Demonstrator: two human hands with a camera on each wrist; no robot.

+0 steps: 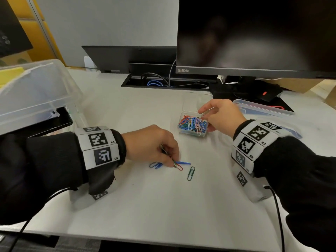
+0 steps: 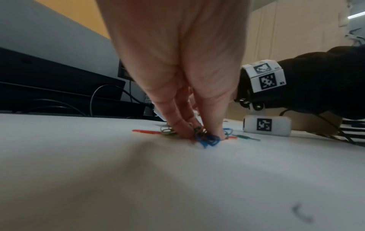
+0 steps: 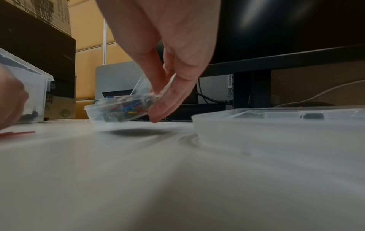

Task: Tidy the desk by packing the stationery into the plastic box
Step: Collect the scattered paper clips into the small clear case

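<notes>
Left hand (image 1: 151,144) pinches loose paper clips (image 1: 177,165) mid-desk; right hand (image 1: 222,116), at two o'clock, grips the tilted clip case (image 1: 192,124) by its edge.

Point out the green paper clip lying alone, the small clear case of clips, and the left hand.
green paper clip (image 1: 191,173), head view, mid-loop.
small clear case (image 1: 192,124), head view, clip-filled tray.
left hand (image 1: 151,144), head view, back of hand.

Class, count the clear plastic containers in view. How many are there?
3. The large box sits at far left; the small clip case is in the right hand; a shallow tray lies far right. Others may be hidden.
</notes>
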